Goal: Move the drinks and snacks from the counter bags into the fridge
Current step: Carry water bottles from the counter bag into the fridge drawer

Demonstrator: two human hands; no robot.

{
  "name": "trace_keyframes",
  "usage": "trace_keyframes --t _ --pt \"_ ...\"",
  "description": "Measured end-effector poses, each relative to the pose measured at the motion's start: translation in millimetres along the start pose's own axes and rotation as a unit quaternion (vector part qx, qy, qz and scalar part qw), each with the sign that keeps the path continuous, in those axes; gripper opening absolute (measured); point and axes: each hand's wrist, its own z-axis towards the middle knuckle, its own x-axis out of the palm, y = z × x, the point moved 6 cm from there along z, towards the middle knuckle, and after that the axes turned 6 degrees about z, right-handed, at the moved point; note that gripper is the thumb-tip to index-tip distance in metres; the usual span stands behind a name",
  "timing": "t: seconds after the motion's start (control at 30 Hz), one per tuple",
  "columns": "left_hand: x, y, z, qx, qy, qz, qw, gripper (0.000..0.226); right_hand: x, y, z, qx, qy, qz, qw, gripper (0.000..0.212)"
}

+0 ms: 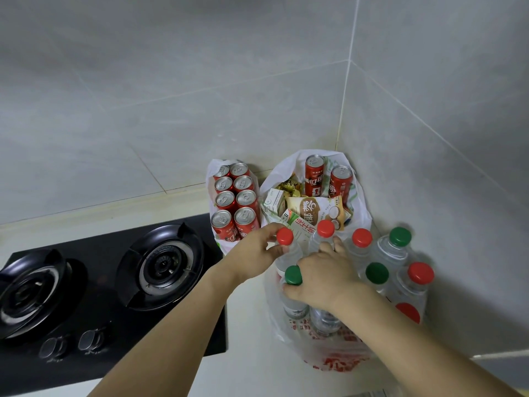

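The grey tiled wall (pixel 200 81) fills the upper frame, and the black gas stove (pixel 108 282) takes the lower left of the pale worktop (pixel 246 325). In the corner right of centre stand three thin plastic bags: the bottle bag (pixel 289 336) nearest the bottom, the snack bag (pixel 363 216) behind it with cartons, wrapped sweets and two tall red cans, and the can bag (pixel 211 173) to its left, holding eight red cans.

The water bottles in the near bag all stand upright, long axis vertical, caps pointing up toward the camera. The left hand (pixel 257 247) pinches the neck of the red-capped bottle (pixel 284 235) at frame centre. The right hand (pixel 323 276) curls over the bottle tops; it seems to grip the green-capped bottle (pixel 293 275) with its thumb, while its fingertips reach another red-capped one (pixel 325 228).

Judging from here, lifting by the necks could let a bottle slip, since each is heavy and smooth. Pulling one from the tight cluster could also drag the flimsy bag or topple neighbouring bottles off the worktop edge.
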Motion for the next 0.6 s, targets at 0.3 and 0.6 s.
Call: trace_keyframes --t 0.3,0.6 --pt "-7.3 -2.3 -23.6 0.004 -0.070 -0.025 0.997 0.033 -13.4 7.1 -10.7 -0.045 -0.061 0.036 0.996 0.044" --pt "-76.7 -29.9 -54.5 0.040 -0.206 -0.105 0.972 0.030 -90.7 12.8 -32.8 -0.051 -0.240 0.086 0.966 0.044"
